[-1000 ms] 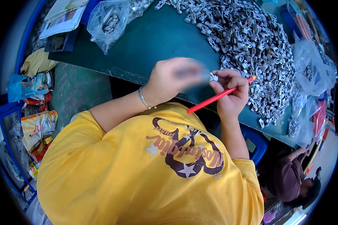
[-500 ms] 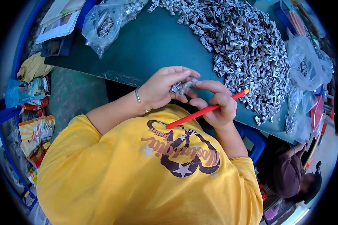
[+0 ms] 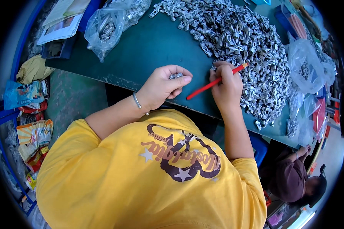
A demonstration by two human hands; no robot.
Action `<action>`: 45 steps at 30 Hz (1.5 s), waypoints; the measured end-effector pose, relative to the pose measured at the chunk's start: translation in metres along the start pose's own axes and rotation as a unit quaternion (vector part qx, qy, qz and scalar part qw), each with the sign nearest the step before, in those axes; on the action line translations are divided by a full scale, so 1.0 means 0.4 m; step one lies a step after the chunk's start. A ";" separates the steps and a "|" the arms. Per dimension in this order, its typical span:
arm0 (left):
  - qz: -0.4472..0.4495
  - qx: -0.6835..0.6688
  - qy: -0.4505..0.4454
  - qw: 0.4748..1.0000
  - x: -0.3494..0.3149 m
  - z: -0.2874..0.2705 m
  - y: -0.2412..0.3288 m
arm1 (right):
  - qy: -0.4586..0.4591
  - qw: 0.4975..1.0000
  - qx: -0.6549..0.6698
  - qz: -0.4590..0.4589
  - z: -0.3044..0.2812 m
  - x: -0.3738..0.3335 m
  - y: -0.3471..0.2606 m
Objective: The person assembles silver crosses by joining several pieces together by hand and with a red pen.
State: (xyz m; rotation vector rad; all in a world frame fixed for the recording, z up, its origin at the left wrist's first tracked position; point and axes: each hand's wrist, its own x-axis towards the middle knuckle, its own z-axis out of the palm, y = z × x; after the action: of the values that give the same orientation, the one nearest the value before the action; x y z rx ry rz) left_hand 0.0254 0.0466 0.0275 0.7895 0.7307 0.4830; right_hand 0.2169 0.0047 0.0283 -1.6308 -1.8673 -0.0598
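My left hand [image 3: 160,87] is curled closed over the table's near edge, thumb against fingers, around a few small grey ribbed pieces [image 3: 175,76]. A bracelet circles that wrist. My right hand [image 3: 228,89] reaches to the left edge of a big pile of small grey looped pieces [image 3: 252,49], its fingertips at the outermost ones. Held in the same hand is a red pencil [image 3: 202,89], slanting across the palm with one end up over the pile. Whether the right fingertips also pinch a piece cannot be made out.
The green table [image 3: 149,49] carries a clear plastic bag of metal pieces [image 3: 105,32] and papers [image 3: 61,24] at the far left. Clear bags [image 3: 305,65] lie right of the pile. Snack packets [image 3: 36,137] hang at left. Another person [image 3: 290,177] sits at the lower right.
My hands have moved apart. The right went up and forward to the pile, pencil still in it. The left has closed around its grey pieces, which both hands were touching before.
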 end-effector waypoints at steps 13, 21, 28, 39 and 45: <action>0.198 0.211 0.046 0.956 -0.012 0.007 0.005 | 0.020 0.704 0.655 0.275 0.010 -0.056 -0.045; 0.360 0.309 0.024 0.880 -0.003 0.010 0.013 | 0.040 0.715 0.663 0.217 0.040 -0.085 -0.057; 0.161 0.136 0.029 0.977 -0.008 0.004 0.004 | 0.137 0.866 0.474 0.083 0.026 -0.075 -0.079; -0.093 -0.166 -0.026 0.981 0.000 0.013 0.000 | 0.099 0.929 0.353 -0.043 0.009 -0.070 -0.121; -0.083 -0.087 -0.020 0.993 0.002 -0.013 -0.007 | 0.049 0.998 0.046 -0.012 -0.022 -0.059 -0.017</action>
State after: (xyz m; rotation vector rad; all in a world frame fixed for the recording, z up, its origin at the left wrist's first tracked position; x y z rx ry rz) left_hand 0.0226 0.0478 0.0225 0.5689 0.6996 0.3739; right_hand 0.2149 -0.0212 0.0262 -1.5160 -1.7881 -0.0615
